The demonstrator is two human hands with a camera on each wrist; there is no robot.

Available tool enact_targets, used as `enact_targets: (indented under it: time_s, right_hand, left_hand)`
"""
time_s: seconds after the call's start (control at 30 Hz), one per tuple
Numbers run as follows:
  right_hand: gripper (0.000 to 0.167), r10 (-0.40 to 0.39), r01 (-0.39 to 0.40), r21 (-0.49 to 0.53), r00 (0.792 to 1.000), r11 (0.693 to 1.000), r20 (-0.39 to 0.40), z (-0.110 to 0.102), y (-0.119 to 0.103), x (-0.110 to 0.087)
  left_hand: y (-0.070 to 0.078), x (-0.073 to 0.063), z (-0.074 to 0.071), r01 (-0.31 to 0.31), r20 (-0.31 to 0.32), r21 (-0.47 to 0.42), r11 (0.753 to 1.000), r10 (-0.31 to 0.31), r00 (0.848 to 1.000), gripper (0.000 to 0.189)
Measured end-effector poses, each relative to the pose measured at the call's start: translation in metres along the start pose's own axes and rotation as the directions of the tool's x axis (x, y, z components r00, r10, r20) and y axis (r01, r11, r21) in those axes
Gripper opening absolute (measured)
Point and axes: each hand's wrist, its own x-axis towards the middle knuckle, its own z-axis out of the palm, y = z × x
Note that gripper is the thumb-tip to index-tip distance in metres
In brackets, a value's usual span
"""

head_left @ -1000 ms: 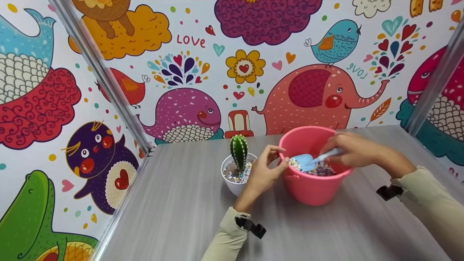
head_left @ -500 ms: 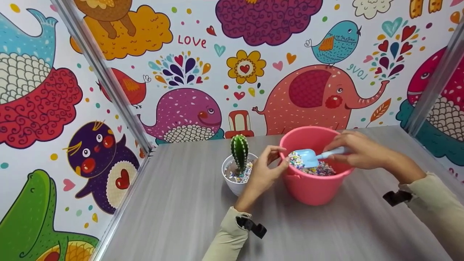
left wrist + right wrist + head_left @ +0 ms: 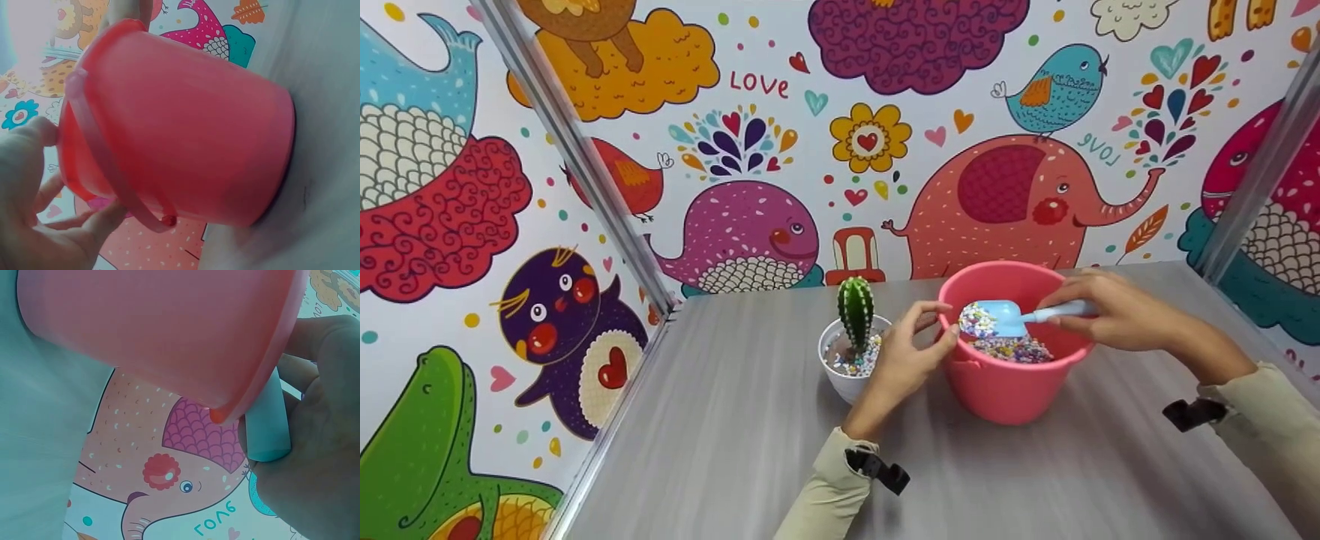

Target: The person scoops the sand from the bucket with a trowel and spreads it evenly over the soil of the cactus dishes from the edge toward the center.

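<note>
A pink bucket [image 3: 1011, 394] stands upright on the table, with many small multicoloured pebbles [image 3: 1016, 350] in its bottom. My left hand [image 3: 906, 356] holds the near-left part of its rim between thumb and fingers. In the left wrist view, the bucket's pink bail handle [image 3: 108, 154] hangs down its side. My right hand [image 3: 1114, 311] grips a light blue toy shovel by its handle [image 3: 268, 422], over the bucket's right rim. The shovel's blade [image 3: 1006, 318] lies inside the bucket mouth above the pebbles, carrying a heap of them at its tip.
Left of the bucket, partly behind my left forearm, a green cactus [image 3: 855, 319] stands in a white pot [image 3: 847, 386] with pebbles on its soil. Printed panels [image 3: 885, 247] with metal corner posts [image 3: 577, 161] border the grey table [image 3: 720, 420] at the back and left.
The shovel has risen out of the pebbles with a load on its blade and levelled. My right hand has shifted slightly right; the left hand and bucket stay in place.
</note>
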Motion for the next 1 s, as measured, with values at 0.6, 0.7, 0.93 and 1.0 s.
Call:
enact_targets:
  time_s: [0.6,0.7,0.93,1.0]
  right_hand:
    - [0.038,0.03,-0.03,0.02,0.999,0.999,-0.012,-0.001,-0.008,0.002]
    - [0.037,0.024,-0.024,0.017,1.0,1.0,-0.019,-0.001,-0.011,0.004]
    - [0.032,0.01,-0.01,0.006,1.0,1.0,-0.026,0.0,-0.02,0.012]
    - [0.031,-0.004,0.004,0.0,0.999,1.0,-0.035,0.002,-0.024,0.015]
  left_hand:
    - [0.041,-0.011,-0.033,-0.252,0.055,0.286,0.925,0.246,0.968,0.04]
    - [0.046,-0.016,-0.043,-0.248,0.039,0.277,0.928,0.247,0.968,0.037]
    - [0.048,-0.027,-0.072,-0.267,-0.006,0.239,0.933,0.277,0.961,0.032]
    - [0.046,-0.029,-0.08,-0.276,-0.027,0.238,0.931,0.29,0.957,0.029]
